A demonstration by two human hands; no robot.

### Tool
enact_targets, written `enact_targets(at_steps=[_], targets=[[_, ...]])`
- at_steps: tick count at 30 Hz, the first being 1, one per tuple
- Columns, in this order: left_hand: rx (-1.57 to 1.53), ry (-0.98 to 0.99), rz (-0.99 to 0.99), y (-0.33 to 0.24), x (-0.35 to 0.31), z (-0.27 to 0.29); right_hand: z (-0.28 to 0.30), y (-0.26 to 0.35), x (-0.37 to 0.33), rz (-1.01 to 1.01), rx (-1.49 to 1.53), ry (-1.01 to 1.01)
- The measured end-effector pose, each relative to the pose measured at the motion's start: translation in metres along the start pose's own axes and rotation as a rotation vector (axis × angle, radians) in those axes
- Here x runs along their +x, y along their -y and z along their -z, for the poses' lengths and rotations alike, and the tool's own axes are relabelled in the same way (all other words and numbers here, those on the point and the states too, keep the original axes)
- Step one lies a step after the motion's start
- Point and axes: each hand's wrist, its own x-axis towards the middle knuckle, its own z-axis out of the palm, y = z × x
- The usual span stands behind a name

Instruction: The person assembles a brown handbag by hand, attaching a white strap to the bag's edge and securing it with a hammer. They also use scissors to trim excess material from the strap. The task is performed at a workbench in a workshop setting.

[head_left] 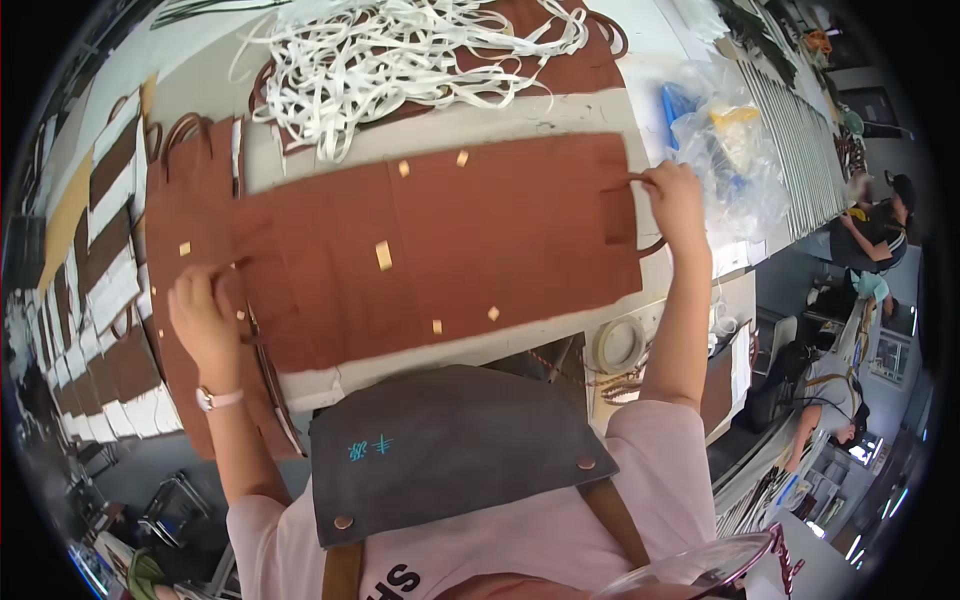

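A long reddish-brown bag panel (510, 230) lies flat across the table, with cord handles at both ends and several small gold-coloured pieces on it. At its right end, my right hand (677, 200) is closed, pinching the cord handle (638, 178). My left hand (205, 312) is at the left end, its fingers curled about the other handle (240, 263); its fingertips are partly hidden. Beneath that hand is another stack of brown panels (190, 220), which also carries gold-coloured pieces and a handle.
A heap of white straps (400, 60) rests on more brown pieces at the back. Clear plastic bags (735, 150) lie to the right. A tape roll (619, 345) is near the front edge. Brown and white pieces (110, 270) line the far left. Other people (875, 230) are at the right.
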Motion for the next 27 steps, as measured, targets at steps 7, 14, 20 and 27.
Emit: enact_targets(at_steps=[7,14,20,27], targets=[[-0.448,-0.214,0.317,0.032,0.013,0.047,0.036,-0.007,-0.009,-0.195,0.199,-0.528],[-1.127,-0.289,0.103,0.047,-0.045,0.000,-0.021,-0.040,-0.052,-0.094,0.541,-0.716],[-1.035,0.161,0.426,0.046,-0.105,-0.051,-0.029,-0.023,-0.097,-0.286,0.424,0.014],[-1.181,0.155,0.654,0.007,-0.085,-0.020,-0.050,-0.002,-0.086,-0.570,0.406,-0.112]])
